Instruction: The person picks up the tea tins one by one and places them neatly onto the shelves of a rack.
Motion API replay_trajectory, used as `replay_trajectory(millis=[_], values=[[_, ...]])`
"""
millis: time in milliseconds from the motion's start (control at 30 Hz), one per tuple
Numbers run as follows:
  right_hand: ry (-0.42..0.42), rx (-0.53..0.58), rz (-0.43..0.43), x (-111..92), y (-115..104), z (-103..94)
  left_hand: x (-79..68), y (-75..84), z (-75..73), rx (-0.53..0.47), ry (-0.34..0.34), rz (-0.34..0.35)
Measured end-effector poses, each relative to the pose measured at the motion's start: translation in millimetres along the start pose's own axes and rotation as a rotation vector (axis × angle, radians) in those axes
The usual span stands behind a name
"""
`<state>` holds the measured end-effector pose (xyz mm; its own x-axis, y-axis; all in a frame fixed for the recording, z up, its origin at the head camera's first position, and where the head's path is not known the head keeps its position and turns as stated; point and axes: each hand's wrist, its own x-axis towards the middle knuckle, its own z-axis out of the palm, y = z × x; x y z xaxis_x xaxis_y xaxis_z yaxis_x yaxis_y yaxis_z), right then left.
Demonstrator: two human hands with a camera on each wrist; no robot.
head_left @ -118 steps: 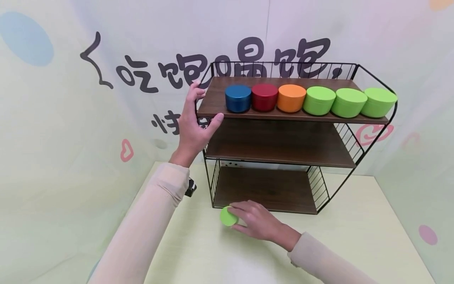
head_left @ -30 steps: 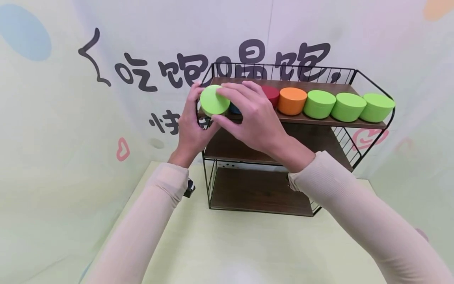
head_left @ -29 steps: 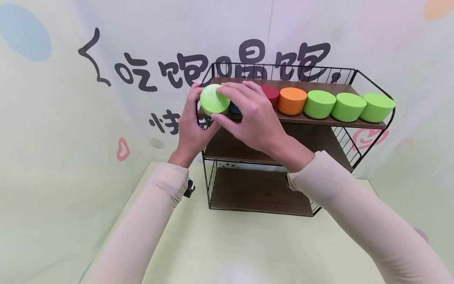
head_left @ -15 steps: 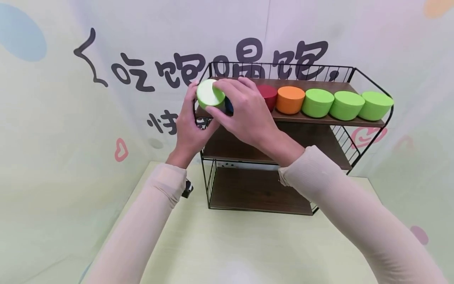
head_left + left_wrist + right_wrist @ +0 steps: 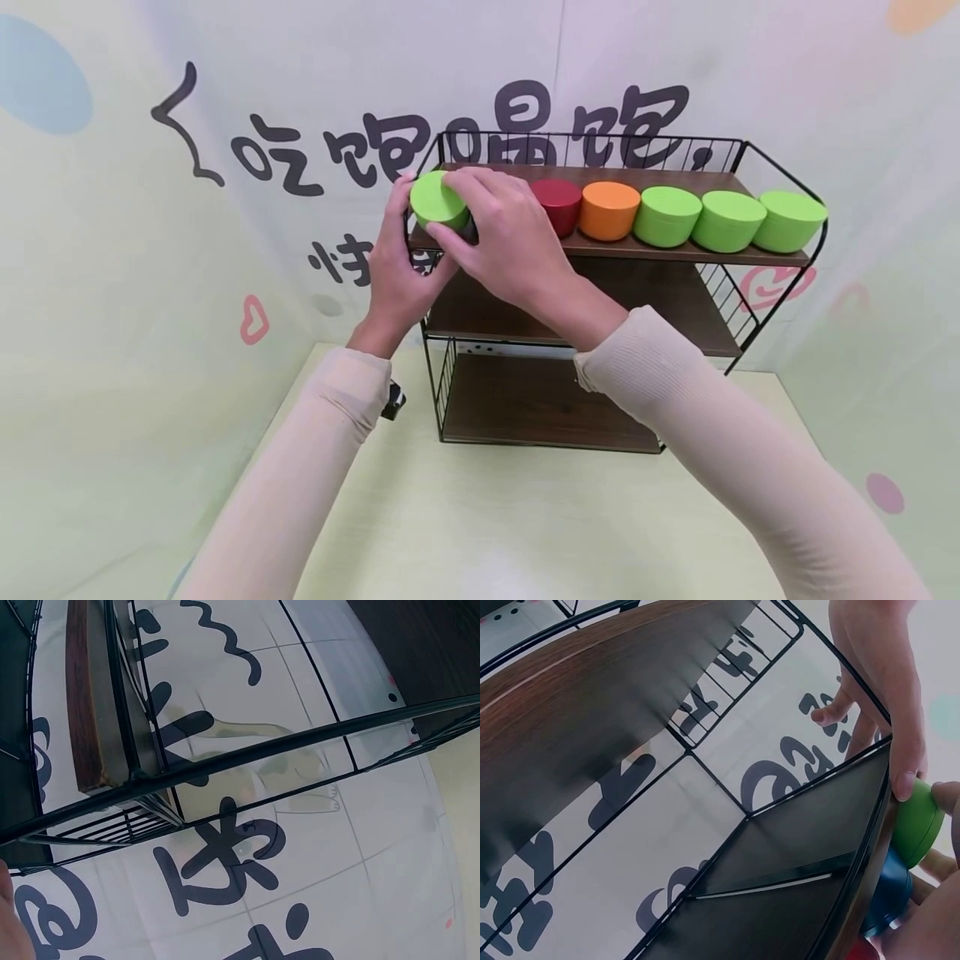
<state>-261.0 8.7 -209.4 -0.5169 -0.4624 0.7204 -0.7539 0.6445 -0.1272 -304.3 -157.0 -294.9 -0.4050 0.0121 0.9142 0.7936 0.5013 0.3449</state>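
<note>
My right hand [image 5: 517, 237] holds a round lidded green tin [image 5: 437, 202] at the left end of the top shelf [image 5: 517, 172], thumb on the near side. In the right wrist view the green tin [image 5: 919, 825] sits beside a blue tin [image 5: 889, 894], low at the shelf edge. My right hand hides the blue tin in the head view. The left hand [image 5: 397, 279] grips the left end of the rack, its thumb by the front edge and its fingers outside the wire side. Only a sliver of the left hand [image 5: 13, 922] shows in the left wrist view.
A red tin [image 5: 557, 207], an orange tin [image 5: 611, 212] and three more green tins [image 5: 667, 217] stand in a row on the top shelf. Below are a middle shelf [image 5: 637, 304] and a bottom shelf [image 5: 547, 404], on a pale table [image 5: 525, 517].
The right hand has brought the green tin from the table up to the top shelf's left end. Over the last second it has shifted slightly left. The left hand keeps its hold.
</note>
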Motion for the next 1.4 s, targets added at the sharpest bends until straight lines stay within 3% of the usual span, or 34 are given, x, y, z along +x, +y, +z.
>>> replay_trajectory(millis=[800,1067,1400], values=[[0.013,-0.034,-0.012,2.4,1.4,3.1,-0.3,-0.1,-2.0,0.029,-0.024,-0.006],[0.012,-0.051,-0.004,2.3,3.5,3.3,0.7,1.4,-2.5,0.014,-0.054,-0.067],[0.0,-0.055,-0.011,2.6,3.0,1.5,1.1,2.7,-1.6,-0.004,-0.046,-0.07]])
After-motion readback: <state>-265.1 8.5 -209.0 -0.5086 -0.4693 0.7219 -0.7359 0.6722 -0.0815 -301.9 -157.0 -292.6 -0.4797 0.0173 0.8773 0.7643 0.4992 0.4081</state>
